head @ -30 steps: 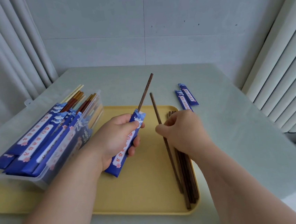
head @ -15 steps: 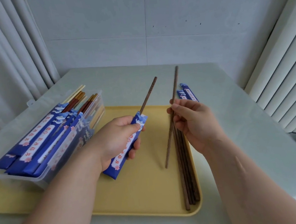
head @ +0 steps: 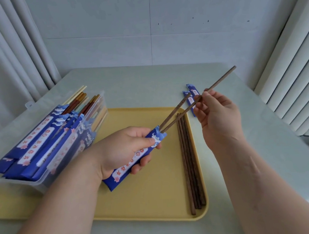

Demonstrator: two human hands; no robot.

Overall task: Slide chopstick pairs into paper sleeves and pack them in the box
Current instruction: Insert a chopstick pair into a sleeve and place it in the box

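Head view: the left hand (head: 126, 149) curls round a blue paper sleeve (head: 126, 171) and holds it tilted above the yellow tray (head: 154, 201), open mouth pointing away and to the right. One dark chopstick (head: 177, 108) already sits in the sleeve, its upper part sticking out. The right hand (head: 217, 114) pinches a second chopstick (head: 220, 80) between thumb and fingertips, the other fingers loosely spread; the chopstick's lower tip is at the sleeve's mouth, beside the first. More loose chopsticks (head: 190, 162) lie side by side along the tray's right edge. A clear plastic box (head: 42, 180) stands on the tray's left side, filled with sleeved pairs (head: 37, 139). Two spare sleeves (head: 192, 90) lie on the table (head: 137, 80) just beyond the tray, partly hidden behind the right hand.
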